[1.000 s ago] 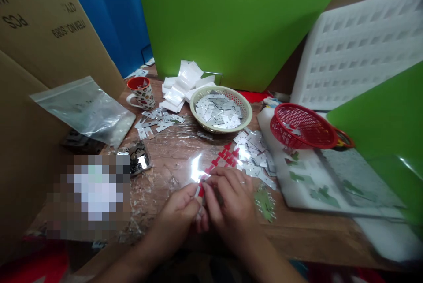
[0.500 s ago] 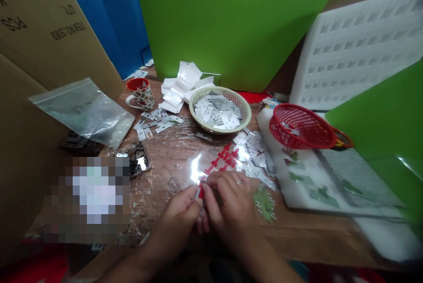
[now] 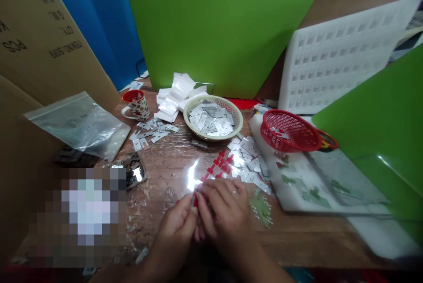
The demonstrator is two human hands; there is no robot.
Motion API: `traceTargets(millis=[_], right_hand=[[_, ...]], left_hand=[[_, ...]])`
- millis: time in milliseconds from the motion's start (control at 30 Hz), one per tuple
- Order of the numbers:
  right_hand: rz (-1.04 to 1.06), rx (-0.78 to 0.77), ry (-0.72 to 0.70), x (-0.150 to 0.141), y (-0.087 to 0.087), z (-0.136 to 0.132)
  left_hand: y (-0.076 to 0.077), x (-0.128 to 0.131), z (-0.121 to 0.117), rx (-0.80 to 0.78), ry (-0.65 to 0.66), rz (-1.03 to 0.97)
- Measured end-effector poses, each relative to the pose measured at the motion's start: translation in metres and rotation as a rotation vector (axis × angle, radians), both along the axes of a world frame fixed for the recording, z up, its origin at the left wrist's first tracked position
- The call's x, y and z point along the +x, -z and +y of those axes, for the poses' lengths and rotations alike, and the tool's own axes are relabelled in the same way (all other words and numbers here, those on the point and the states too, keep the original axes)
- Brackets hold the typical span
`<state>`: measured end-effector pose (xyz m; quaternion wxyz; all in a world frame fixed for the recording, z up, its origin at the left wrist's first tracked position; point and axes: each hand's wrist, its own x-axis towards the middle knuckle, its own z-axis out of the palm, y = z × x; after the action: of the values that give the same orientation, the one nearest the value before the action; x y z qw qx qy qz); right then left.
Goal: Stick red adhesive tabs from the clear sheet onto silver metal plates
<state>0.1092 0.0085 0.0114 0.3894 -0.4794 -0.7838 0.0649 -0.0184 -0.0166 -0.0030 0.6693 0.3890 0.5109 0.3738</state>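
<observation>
Red piece (image 3: 195, 201) mostly hidden between both hands (image 3: 201, 219).

Glare on tabletop (image 3: 193, 177), edges warped

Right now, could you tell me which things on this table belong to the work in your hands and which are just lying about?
In use:
left hand
right hand
small red piece pinched between them
red pieces
loose metal plates

Lying about:
mug
red basket
plastic bag
</observation>
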Motion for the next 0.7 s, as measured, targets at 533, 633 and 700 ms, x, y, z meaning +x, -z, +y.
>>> traceTargets(millis=[533, 633, 700], right_hand=[[-0.169, -0.168, -0.045, 0.013, -0.004, 0.001], [-0.191, -0.285, -0.026, 0.019, -0.003, 0.006], [-0.136, -0.378, 0.023, 0.023, -0.001, 0.011]], left_hand=[[0.014, -0.001, 0.006, -0.118, -0.054, -0.244], [0.011, -0.003, 0.007, -0.142, -0.063, -0.296], [0.007, -0.003, 0.008, -0.161, -0.036, -0.302]])
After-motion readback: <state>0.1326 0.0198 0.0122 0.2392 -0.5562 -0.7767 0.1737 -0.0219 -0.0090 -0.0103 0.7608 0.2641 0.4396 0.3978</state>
